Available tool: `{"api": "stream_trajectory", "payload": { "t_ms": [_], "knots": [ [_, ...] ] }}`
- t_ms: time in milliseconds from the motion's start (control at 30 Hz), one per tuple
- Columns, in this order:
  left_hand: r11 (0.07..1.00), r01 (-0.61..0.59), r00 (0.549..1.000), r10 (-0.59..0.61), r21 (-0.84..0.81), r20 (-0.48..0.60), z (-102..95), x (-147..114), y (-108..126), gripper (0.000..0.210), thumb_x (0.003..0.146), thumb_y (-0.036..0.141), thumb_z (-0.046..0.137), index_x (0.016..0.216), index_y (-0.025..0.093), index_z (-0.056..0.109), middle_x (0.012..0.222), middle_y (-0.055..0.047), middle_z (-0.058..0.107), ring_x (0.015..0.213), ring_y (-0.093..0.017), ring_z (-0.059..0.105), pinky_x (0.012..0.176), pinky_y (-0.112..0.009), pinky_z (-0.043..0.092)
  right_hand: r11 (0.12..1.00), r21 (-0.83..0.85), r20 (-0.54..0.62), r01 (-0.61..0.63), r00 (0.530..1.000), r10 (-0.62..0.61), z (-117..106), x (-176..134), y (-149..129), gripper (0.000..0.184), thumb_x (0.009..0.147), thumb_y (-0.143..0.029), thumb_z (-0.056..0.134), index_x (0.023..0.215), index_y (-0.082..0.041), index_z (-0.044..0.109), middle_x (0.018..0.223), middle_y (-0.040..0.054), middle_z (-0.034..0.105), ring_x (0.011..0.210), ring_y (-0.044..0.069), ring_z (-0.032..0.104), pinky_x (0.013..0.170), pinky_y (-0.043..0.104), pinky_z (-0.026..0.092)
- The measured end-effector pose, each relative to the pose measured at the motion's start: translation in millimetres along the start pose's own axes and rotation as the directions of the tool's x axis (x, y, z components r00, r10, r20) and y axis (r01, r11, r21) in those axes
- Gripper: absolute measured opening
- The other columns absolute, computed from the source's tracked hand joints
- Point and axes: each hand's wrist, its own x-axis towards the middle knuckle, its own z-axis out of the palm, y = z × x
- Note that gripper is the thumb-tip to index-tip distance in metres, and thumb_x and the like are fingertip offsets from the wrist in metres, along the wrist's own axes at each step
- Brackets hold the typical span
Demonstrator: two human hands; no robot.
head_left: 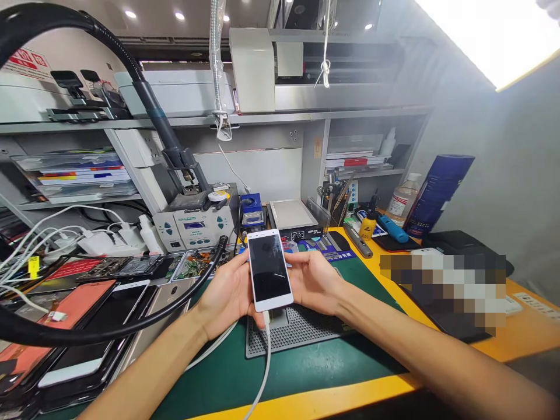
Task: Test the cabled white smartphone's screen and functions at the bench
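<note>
A white smartphone (271,271) with a dark screen is held up in the middle, its face toward me. My left hand (227,289) is closed round its left side, with some fingers hidden behind it. My right hand (315,280) grips the right edge, thumb along the side and the other fingers partly behind. A white charging cable (268,350) is plugged into the phone's bottom end and hangs down toward the front edge. Under the hands lies a grey perforated mat (306,332) on the green work mat (306,373).
At left, several phones, among them a white-edged one (91,344), lie below a black hose (144,332) that arches close to my left forearm. A soldering station (196,224) stands behind. A yellow bottle (367,224) and a clear bottle (403,198) stand at right.
</note>
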Motion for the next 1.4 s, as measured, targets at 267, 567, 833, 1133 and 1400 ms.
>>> {"api": "stream_trajectory", "payload": {
  "t_ms": [267, 567, 833, 1133, 1400],
  "knots": [
    [1.000, 0.016, 1.000, -0.016, 0.007, -0.006, -0.5, 1.0, -0.8, 0.053, 0.097, 0.051, 0.039, 0.121, 0.010, 0.060, 0.085, -0.012, 0.064, 0.063, -0.024, 0.065, 0.045, -0.038, 0.058, 0.998, 0.059, -0.006, -0.032, 0.999, 0.032, -1.2, 0.3, -0.5, 0.018, 0.090, -0.027, 0.049, 0.084, -0.014, 0.060, 0.070, 0.0039, 0.062, 0.060, 0.017, 0.057, 0.075, 0.036, 0.048],
    [1.000, 0.010, 1.000, -0.009, 0.021, -0.001, -0.8, 1.5, 0.7, 0.055, 0.097, 0.054, 0.037, 0.122, 0.011, 0.060, 0.088, -0.013, 0.065, 0.064, -0.024, 0.065, 0.045, -0.038, 0.058, 0.995, 0.091, -0.005, -0.038, 0.999, 0.039, -1.6, 0.7, 0.1, 0.017, 0.089, -0.027, 0.050, 0.082, -0.014, 0.060, 0.069, 0.0034, 0.061, 0.059, 0.017, 0.058, 0.079, 0.040, 0.050],
    [0.999, -0.003, 1.000, 0.002, 0.037, 0.014, -2.2, 2.6, -1.7, 0.053, 0.096, 0.054, 0.040, 0.121, 0.012, 0.059, 0.093, -0.016, 0.066, 0.065, -0.024, 0.063, 0.045, -0.040, 0.057, 0.995, 0.097, 0.002, -0.036, 0.999, 0.036, -0.6, 1.0, 1.5, 0.019, 0.090, -0.026, 0.046, 0.086, -0.014, 0.060, 0.078, 0.0080, 0.067, 0.069, 0.020, 0.064, 0.083, 0.042, 0.050],
    [0.999, 0.004, 1.000, -0.004, 0.038, 0.003, -2.3, 1.2, -2.6, 0.055, 0.096, 0.054, 0.037, 0.126, 0.013, 0.056, 0.098, -0.018, 0.067, 0.068, -0.026, 0.064, 0.046, -0.040, 0.057, 0.997, 0.071, 0.007, -0.026, 1.000, 0.026, -1.0, 1.7, 0.7, 0.020, 0.087, -0.030, 0.046, 0.088, -0.015, 0.060, 0.080, 0.0090, 0.067, 0.071, 0.022, 0.063, 0.076, 0.040, 0.050],
    [1.000, 0.012, 1.000, -0.013, 0.012, 0.003, -5.7, 6.3, -3.1, 0.054, 0.096, 0.054, 0.037, 0.124, 0.013, 0.057, 0.085, -0.013, 0.064, 0.068, -0.025, 0.063, 0.044, -0.038, 0.057, 0.918, -0.340, 0.082, 0.204, 0.979, -0.187, 7.2, -5.7, 8.7, 0.039, 0.061, -0.004, 0.063, 0.098, -0.018, 0.058, 0.078, -0.0009, 0.062, 0.068, 0.014, 0.054, 0.066, 0.028, 0.042]
  ]
}}
